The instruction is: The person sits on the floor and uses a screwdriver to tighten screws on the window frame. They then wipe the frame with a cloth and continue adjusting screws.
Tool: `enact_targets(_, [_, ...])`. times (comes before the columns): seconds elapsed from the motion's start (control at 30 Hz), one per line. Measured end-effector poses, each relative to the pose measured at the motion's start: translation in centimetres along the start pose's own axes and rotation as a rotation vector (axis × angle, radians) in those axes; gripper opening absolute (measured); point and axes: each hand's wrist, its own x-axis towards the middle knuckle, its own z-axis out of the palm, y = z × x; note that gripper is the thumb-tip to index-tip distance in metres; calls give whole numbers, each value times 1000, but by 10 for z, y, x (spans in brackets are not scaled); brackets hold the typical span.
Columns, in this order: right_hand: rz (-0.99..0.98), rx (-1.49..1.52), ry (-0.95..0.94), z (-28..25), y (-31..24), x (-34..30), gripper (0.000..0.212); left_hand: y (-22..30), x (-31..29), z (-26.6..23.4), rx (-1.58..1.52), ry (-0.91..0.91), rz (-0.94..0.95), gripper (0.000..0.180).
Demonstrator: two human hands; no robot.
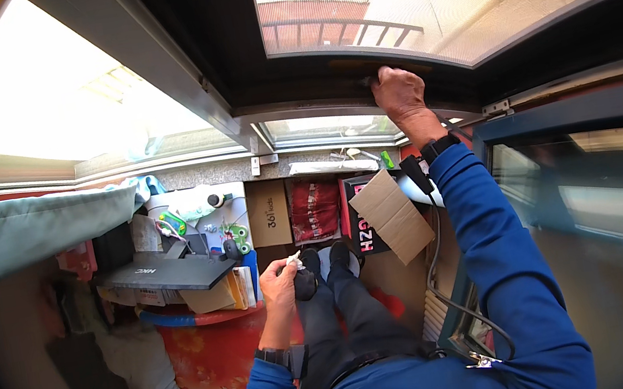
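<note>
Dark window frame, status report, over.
Right hand curled up at dark window frame, grip hidden. Left hand low, pinching whitish scrap. Brown cardboard below, off the frame; no obstruction visible.

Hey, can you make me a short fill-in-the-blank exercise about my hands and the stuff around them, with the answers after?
1. The hand at the dark window frame is the person's ____ one.
2. The crumpled bit at the fingertips of the left hand is ____ in colour.
3. Both jacket sleeves are ____ in colour.
4. In the picture, the red package is to the ____ of the loose cardboard sheet.

Missing words: right; white; blue; left.
</note>
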Motion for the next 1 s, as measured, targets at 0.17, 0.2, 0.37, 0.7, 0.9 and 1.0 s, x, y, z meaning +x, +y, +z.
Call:
enact_targets(0.17, [16,-78,7,11,-8,-1,12,-1,0,0,-9,16,-21,10])
enact_targets(0.2, [32,-105,2,12,-9,0,12,1,1,2,-17,23,-33,10])
enact_targets(0.37, [74,17,-110,-5,-4,1,18,18,-1,13,-29,-2,11,10])
enact_targets(0.7, [359,579,210,3,-13,-159,6,18,-5,0,-76,-66,-42,11])
enact_targets(0.9, [632,554,-250,117,12,-248,18,-47,-1,-18,-105,-102,-119,10])
enact_targets(1.0, [647,521,-365,175,34,-260,22,-93,1,-23,-158,-135,-216,12])
